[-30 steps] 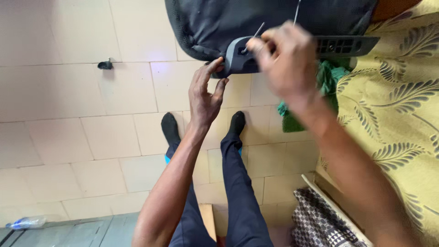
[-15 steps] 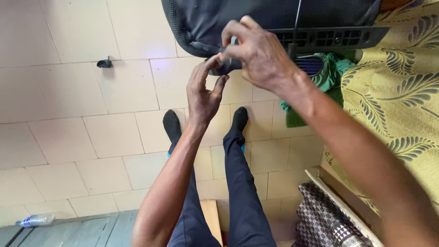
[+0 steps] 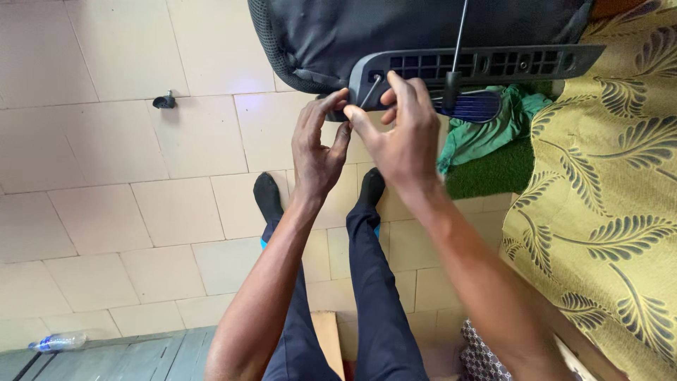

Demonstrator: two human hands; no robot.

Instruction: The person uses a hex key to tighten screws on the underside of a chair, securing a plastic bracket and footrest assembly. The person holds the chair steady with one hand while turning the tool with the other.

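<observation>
A black mesh chair part point(image 3: 395, 28) lies at the top, with a grey slotted plastic bar point(image 3: 493, 63) along its edge. My right hand point(image 3: 405, 134) pinches a small metal hex key point(image 3: 369, 92) whose tip sits at the bar's left end. My left hand point(image 3: 317, 148) is beside it, fingers spread upward, fingertips touching the bar's left end and holding nothing. A thin metal rod point(image 3: 460, 35) runs down to a blue ribbed handle point(image 3: 472, 106) just right of my right hand.
My legs in dark trousers point(image 3: 374, 282) stretch over a cream tiled floor point(image 3: 127, 197). A small black caster point(image 3: 165, 101) lies to the left, a plastic bottle point(image 3: 60, 342) at the lower left. Green cloth point(image 3: 493, 134) and yellow patterned fabric point(image 3: 606, 197) are on the right.
My right hand has come down off the bar's end, so the grey slotted bar and hex key now show. My left hand has stayed at the bar's left end.
</observation>
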